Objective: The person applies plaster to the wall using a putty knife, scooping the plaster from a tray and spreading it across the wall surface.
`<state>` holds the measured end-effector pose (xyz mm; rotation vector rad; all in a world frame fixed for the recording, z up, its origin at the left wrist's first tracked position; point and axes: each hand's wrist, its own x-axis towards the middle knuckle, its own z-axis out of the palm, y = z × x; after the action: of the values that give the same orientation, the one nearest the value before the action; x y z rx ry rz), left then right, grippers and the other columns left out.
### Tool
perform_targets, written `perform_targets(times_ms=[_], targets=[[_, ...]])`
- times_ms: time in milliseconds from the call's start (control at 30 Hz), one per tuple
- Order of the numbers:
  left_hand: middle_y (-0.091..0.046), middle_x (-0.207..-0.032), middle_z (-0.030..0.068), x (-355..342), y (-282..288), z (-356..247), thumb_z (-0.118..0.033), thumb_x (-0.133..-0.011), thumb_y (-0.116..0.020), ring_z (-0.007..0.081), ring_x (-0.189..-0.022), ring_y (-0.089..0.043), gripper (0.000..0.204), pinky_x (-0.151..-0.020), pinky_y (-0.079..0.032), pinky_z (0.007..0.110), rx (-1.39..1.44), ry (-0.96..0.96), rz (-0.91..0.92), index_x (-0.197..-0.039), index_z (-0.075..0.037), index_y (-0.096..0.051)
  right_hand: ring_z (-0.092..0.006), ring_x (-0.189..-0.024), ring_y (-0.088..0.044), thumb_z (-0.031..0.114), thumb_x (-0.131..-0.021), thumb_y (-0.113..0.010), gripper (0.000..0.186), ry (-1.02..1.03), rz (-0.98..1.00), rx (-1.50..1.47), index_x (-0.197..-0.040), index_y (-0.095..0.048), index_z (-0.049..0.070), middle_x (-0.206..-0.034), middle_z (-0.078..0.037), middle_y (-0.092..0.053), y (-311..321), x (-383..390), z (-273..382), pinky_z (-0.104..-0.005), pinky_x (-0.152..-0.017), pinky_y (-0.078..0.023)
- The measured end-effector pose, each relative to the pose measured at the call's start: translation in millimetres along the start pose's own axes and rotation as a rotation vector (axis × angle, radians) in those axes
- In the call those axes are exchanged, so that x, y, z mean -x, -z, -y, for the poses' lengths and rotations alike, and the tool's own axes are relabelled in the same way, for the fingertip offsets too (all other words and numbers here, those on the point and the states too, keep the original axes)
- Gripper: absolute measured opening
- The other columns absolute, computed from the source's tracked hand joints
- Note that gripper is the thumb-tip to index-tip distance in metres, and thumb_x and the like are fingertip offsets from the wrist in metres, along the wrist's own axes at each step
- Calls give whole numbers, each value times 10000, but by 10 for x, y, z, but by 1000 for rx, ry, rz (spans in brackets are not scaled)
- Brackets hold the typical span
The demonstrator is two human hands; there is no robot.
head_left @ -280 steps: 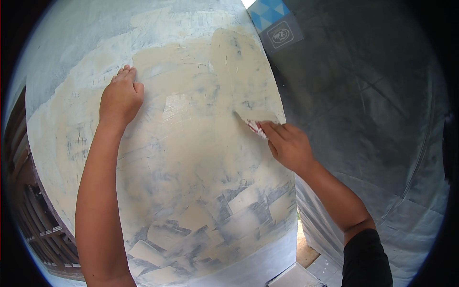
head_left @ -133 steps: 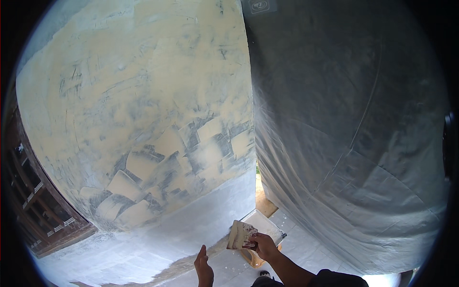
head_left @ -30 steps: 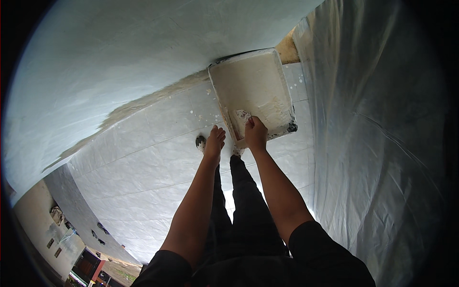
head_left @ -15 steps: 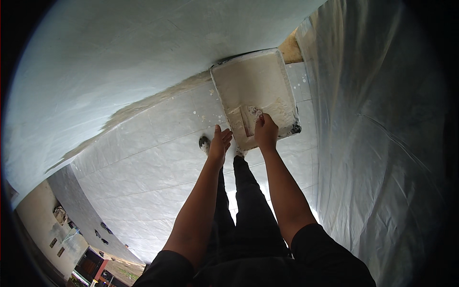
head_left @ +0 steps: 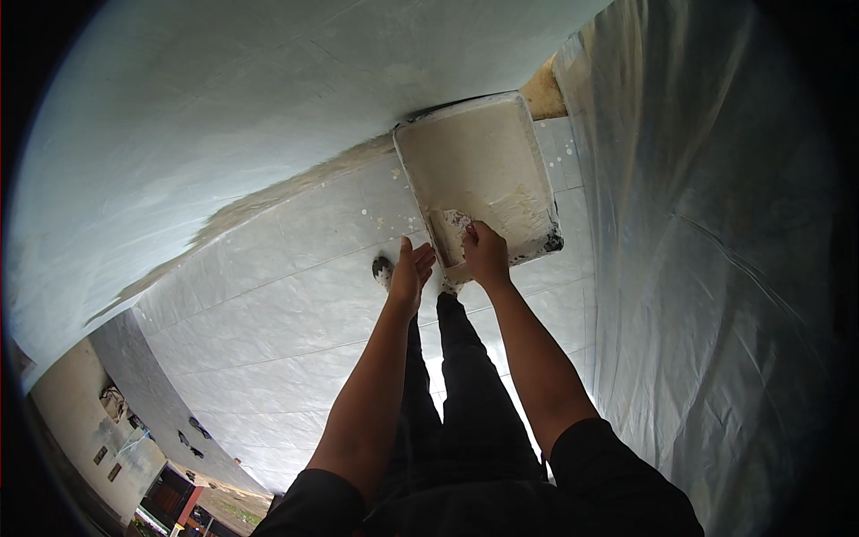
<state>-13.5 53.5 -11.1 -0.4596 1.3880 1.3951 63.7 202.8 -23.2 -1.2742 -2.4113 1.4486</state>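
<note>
A large shallow tray (head_left: 540, 170) with a white, thick paste (head_left: 474, 152) in it sits in front of me against the wall. My right hand (head_left: 489, 255) is closed on a paste-smeared hand tool (head_left: 458, 217), over the near left corner of the tray. This tool has a speckled top and a long straight edge lying in the paste; my fingers hide part of it, and its exact kind is unclear. My left hand (head_left: 414, 271) is held just outside the tray's left rim, its fingers stretched out and holding nothing.
A pale wall (head_left: 268, 98) rises at the left and far side. Clear plastic sheeting (head_left: 698, 268) hangs along the right. White spots dot the grey tiled floor (head_left: 286, 304) near the tray. My feet, one in a speckled shoe (head_left: 382, 270), stand close to its near edge.
My right hand has moved the tool left and slightly nearer, toward the tray's left rim. The left hand has stayed almost still.
</note>
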Motion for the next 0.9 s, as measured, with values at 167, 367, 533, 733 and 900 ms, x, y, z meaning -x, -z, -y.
perform_targets(times_ms=[167, 367, 533, 733, 900], targets=[[-343, -1500, 266, 18, 59, -26, -699, -956, -182, 336, -1433, -289, 933, -1182, -167, 448, 10, -9, 21, -1456, 79, -305, -412, -817, -659, 117, -886, -563, 148, -44, -162, 27, -942, -614, -10, -836, -225, -668, 78, -31, 91, -444, -703, -523], [-303, -1515, 283, 45, 3, -54, -707, -949, -151, 349, -1448, -251, 963, -1188, -138, 459, 54, -7, 46, -1465, 98, -260, -344, -793, -684, 115, -881, -602, 147, 2, -158, 24, -962, -622, -7, -830, -184, -682, -1, -129, 123, -407, -710, -524], [-305, -1515, 283, 36, 48, -34, -704, -951, -149, 353, -1447, -251, 959, -1189, -132, 464, 64, -11, 50, -1466, 97, -260, -326, -764, -689, 113, -882, -608, 134, 17, 78, 53, -934, -609, -11, -802, -175, -679, 49, -90, 64, -393, -681, -524], [-316, -1510, 282, 39, 19, -32, -697, -955, -158, 355, -1443, -260, 950, -1189, -129, 467, 102, 0, 46, -1460, 99, -273, -353, -776, -672, 108, -876, -596, 124, -53, -19, 33, -928, -609, -4, -809, -188, -671, 52, -73, -31, -419, -696, -518], [-337, -1500, 277, 31, 35, -15, -684, -962, -157, 351, -1435, -279, 935, -1186, -147, 456, 133, -6, 52, -1455, 100, -286, -303, -689, -679, 128, -873, -623, 152, -68, -111, -44, -932, -611, -11, -814, -178, -676, 61, -91, -114, -387, -663, -528]])
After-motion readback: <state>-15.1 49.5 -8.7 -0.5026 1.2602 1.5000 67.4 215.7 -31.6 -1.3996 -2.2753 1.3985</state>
